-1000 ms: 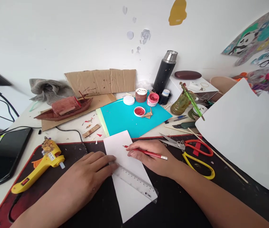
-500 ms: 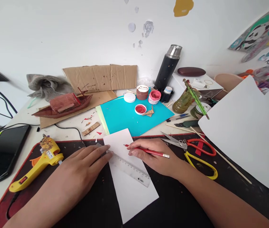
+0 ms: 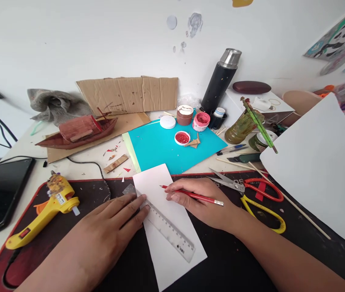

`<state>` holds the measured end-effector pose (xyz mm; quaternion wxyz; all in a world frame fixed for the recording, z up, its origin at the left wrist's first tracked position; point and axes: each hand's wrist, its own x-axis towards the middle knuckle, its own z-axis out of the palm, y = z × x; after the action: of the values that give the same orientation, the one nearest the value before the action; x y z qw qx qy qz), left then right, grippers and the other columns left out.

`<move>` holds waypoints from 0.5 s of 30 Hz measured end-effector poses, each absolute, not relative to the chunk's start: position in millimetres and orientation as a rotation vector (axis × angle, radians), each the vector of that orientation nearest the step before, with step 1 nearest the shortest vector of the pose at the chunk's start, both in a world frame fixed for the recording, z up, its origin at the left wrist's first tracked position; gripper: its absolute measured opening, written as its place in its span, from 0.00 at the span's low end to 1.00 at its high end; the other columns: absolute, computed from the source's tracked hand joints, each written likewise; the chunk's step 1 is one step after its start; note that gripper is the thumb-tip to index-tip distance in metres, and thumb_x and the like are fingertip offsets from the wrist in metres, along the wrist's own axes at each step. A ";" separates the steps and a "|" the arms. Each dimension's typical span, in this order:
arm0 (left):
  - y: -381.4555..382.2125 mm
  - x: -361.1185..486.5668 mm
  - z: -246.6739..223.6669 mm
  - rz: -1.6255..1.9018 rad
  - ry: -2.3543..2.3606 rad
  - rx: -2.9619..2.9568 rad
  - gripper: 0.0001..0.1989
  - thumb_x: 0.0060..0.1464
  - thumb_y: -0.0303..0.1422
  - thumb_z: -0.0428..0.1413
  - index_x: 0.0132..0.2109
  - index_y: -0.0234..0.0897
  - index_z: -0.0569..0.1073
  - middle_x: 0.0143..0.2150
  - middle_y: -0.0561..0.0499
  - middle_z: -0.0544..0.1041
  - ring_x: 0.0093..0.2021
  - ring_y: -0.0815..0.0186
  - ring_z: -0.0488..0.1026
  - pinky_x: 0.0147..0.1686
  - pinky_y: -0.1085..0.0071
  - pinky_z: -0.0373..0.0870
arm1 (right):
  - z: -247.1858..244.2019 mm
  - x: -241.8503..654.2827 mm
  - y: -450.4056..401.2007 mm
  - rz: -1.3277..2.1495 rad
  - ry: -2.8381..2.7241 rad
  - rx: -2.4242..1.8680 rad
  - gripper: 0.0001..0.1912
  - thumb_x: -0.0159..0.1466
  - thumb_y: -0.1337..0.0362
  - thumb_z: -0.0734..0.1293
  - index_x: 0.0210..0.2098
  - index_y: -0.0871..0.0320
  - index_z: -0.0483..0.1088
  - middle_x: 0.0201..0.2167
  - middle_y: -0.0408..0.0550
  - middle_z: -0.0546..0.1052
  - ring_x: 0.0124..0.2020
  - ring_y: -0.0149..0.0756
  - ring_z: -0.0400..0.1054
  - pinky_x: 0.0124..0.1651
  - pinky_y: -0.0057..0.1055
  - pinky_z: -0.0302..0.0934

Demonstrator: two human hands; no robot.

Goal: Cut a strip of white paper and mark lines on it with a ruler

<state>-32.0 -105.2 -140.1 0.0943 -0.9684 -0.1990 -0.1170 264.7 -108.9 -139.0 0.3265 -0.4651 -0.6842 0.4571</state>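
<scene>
A white paper strip [image 3: 172, 227] lies on the black mat, its far end near the blue sheet. Across it, slanting down to the right, rests a clear ruler [image 3: 172, 233]. My left hand [image 3: 108, 231] lies open with its fingertips pressing on the ruler near its upper left end; the fingers cover part of it. Between the thumb and fingers of my right hand [image 3: 199, 202] is a red pencil [image 3: 201, 197], its tip just above or on the paper, too close to tell. The right hand rests at the strip's right edge.
A yellow glue gun [image 3: 47, 211] and a phone [image 3: 5, 194] lie at left. Scissors [image 3: 239, 187] are right of my right hand. Behind stand a red boat model [image 3: 81, 129], paint jars [image 3: 201, 121] on a blue sheet [image 3: 160, 150], and a black thermos [image 3: 221, 81]. White sheets [image 3: 321, 162] lie at right.
The ruler has turned to a steeper slant, its lower right end moving down the strip. My left fingers have shifted slightly down and right. The whole view has shifted a little.
</scene>
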 end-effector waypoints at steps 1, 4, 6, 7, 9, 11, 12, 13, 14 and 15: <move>-106.1 -31.6 -140.7 -0.366 -0.589 -2.871 0.23 0.69 0.23 0.45 0.63 0.33 0.78 0.60 0.42 0.84 0.57 0.51 0.83 0.48 0.57 0.85 | -139.2 264.6 -109.1 1.199 -1.794 -1.227 0.08 0.75 0.59 0.71 0.46 0.53 0.84 0.49 0.46 0.89 0.51 0.41 0.84 0.57 0.34 0.74; -107.9 -31.6 -142.8 -0.392 -0.614 -2.875 0.24 0.68 0.22 0.46 0.64 0.34 0.77 0.61 0.41 0.83 0.59 0.51 0.82 0.50 0.58 0.85 | -139.4 264.5 -109.4 1.208 -1.792 -1.239 0.08 0.75 0.59 0.71 0.47 0.52 0.84 0.50 0.46 0.89 0.51 0.41 0.84 0.57 0.33 0.74; -108.4 -31.9 -143.9 -0.387 -0.629 -2.879 0.24 0.69 0.22 0.45 0.64 0.35 0.77 0.60 0.42 0.84 0.59 0.51 0.82 0.50 0.58 0.85 | -138.7 264.6 -109.4 1.216 -1.789 -1.242 0.08 0.76 0.59 0.71 0.47 0.52 0.84 0.50 0.45 0.89 0.51 0.40 0.84 0.57 0.33 0.74; -108.7 -32.0 -144.0 -0.381 -0.636 -2.880 0.24 0.69 0.23 0.45 0.64 0.35 0.77 0.59 0.42 0.84 0.59 0.51 0.82 0.49 0.58 0.86 | -138.2 264.7 -109.4 1.219 -1.788 -1.244 0.08 0.76 0.59 0.71 0.47 0.52 0.84 0.50 0.45 0.89 0.51 0.40 0.84 0.58 0.33 0.74; -109.8 -32.0 -143.6 -0.355 -0.655 -2.884 0.24 0.70 0.24 0.44 0.64 0.35 0.77 0.60 0.41 0.84 0.59 0.50 0.82 0.49 0.58 0.86 | -137.2 264.8 -109.2 1.227 -1.783 -1.255 0.08 0.76 0.59 0.70 0.47 0.52 0.84 0.50 0.45 0.88 0.51 0.41 0.84 0.58 0.34 0.74; -111.5 -31.9 -142.9 -0.314 -0.677 -2.887 0.24 0.71 0.25 0.44 0.66 0.35 0.76 0.62 0.41 0.82 0.61 0.50 0.81 0.49 0.58 0.87 | -136.5 265.0 -109.1 1.236 -1.777 -1.262 0.08 0.76 0.59 0.70 0.46 0.52 0.84 0.51 0.46 0.88 0.52 0.41 0.84 0.58 0.34 0.74; -112.4 -31.9 -142.8 -0.302 -0.686 -2.885 0.25 0.72 0.25 0.43 0.67 0.35 0.76 0.63 0.41 0.82 0.62 0.49 0.81 0.50 0.57 0.87 | -136.5 265.1 -109.0 1.238 -1.775 -1.264 0.09 0.76 0.59 0.70 0.46 0.52 0.84 0.51 0.46 0.88 0.52 0.41 0.84 0.58 0.34 0.74; -113.3 -31.9 -143.0 -0.285 -0.700 -2.886 0.25 0.72 0.24 0.43 0.67 0.35 0.76 0.64 0.40 0.81 0.63 0.49 0.80 0.51 0.57 0.86 | -136.7 265.2 -108.9 1.240 -1.773 -1.265 0.09 0.76 0.58 0.70 0.46 0.52 0.84 0.51 0.46 0.88 0.52 0.41 0.84 0.58 0.34 0.74; -114.2 -31.9 -143.7 -0.285 -0.715 -2.887 0.25 0.72 0.25 0.44 0.68 0.35 0.75 0.65 0.40 0.81 0.64 0.49 0.79 0.52 0.57 0.86 | -137.0 265.4 -108.8 1.241 -1.772 -1.264 0.09 0.76 0.58 0.70 0.46 0.51 0.84 0.51 0.46 0.88 0.52 0.42 0.84 0.58 0.35 0.74; -114.9 -31.8 -144.7 -0.290 -0.732 -2.891 0.24 0.73 0.26 0.44 0.68 0.35 0.75 0.66 0.39 0.80 0.65 0.48 0.78 0.53 0.57 0.86 | -137.4 265.5 -108.6 1.240 -1.771 -1.261 0.09 0.76 0.58 0.70 0.46 0.51 0.84 0.50 0.46 0.89 0.52 0.42 0.84 0.58 0.35 0.74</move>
<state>-31.8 -114.9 -144.7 0.0726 -0.9623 -0.2438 -0.0964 265.5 -108.6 -137.4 0.3138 -0.4783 -0.6719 0.4705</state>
